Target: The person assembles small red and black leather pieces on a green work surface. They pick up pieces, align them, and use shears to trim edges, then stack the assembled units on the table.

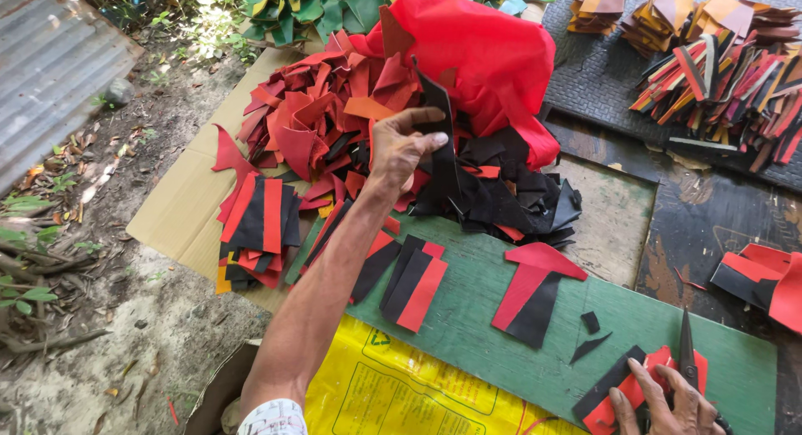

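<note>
My left hand (403,144) reaches out over a heap of red and black scraps (334,118) and pinches a long black strip (440,143) between thumb and fingers, lifting it upright. My right hand (664,406) rests at the bottom right on the green board (484,318), gripping black scissors (687,356) whose blades point away from me. Under that hand lie red and black cut pieces (622,385). A red cloth bag (484,59) sits behind the heap.
Sorted red and black pieces (259,226) lie on brown cardboard (167,218) at left; more pieces (535,289) lie on the board. Stacks of mixed coloured strips (718,68) sit on a dark mat at upper right. Yellow sack (401,393) near me; bare soil at left.
</note>
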